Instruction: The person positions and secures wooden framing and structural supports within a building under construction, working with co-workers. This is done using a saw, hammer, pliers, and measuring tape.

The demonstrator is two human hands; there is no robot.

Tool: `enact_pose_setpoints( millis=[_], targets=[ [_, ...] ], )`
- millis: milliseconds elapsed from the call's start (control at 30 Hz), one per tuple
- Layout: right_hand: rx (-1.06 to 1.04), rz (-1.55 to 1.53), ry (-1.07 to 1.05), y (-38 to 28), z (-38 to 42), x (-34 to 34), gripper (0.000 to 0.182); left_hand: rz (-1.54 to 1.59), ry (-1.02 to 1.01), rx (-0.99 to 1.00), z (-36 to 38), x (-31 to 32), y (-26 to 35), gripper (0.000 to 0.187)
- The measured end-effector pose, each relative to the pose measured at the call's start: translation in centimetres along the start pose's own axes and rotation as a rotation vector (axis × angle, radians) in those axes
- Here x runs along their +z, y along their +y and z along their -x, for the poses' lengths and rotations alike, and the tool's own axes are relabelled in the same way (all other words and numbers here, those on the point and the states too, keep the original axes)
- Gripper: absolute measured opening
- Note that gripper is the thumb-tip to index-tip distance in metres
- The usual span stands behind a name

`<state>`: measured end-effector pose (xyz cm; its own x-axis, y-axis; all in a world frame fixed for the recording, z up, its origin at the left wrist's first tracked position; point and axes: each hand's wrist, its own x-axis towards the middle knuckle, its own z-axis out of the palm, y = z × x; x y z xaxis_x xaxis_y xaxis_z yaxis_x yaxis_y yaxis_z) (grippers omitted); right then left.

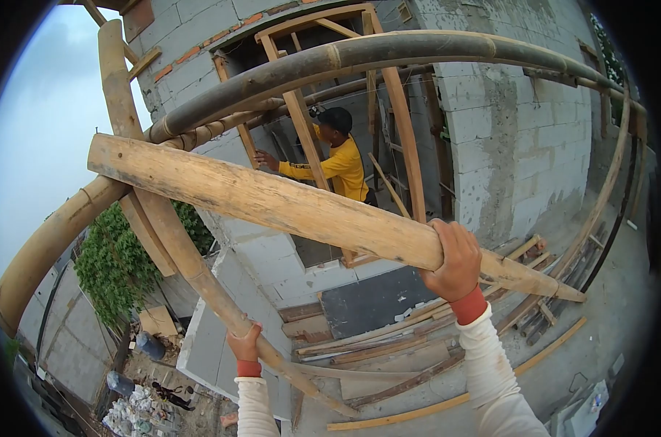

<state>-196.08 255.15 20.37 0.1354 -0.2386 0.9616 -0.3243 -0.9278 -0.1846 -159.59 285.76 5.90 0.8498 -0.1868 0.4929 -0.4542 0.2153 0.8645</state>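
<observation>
While the left grip point(244, 342) clamps a bamboo pole point(203, 280), the right grip point(454, 261) clamps a wooden plank point(272, 200).

Overcast daylight from far left | soft, faint shadows | dimmer inside opening | fisheye curvature, black rounded edges

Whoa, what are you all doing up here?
The person with the camera has their right grip around a long wooden plank and their left grip around a slanting pole. The plank crosses in front of the pole. Behind it, a co-worker in yellow has a hand up at a wooden frame.
</observation>
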Motion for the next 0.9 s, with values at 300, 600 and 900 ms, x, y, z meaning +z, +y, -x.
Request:
enact_pose_setpoints(
  millis=[300,600,900],
  targets=[
    [-0.012,0.006,-0.005,0.2,0.1,0.2,0.062,0.019,-0.012,0.010,0.0,0.0,0.1,0.048],
    [-0.018,0.016,-0.008,0.4,0.2,0.5,0.061,0.001,0.008,0.040,-0.2,0.0,-0.6,0.052],
    [-0.022,0.024,-0.016,0.4,0.3,0.6,0.062,-0.009,-0.011,0.024,-0.1,0.1,0.0,0.052]
  ],
)
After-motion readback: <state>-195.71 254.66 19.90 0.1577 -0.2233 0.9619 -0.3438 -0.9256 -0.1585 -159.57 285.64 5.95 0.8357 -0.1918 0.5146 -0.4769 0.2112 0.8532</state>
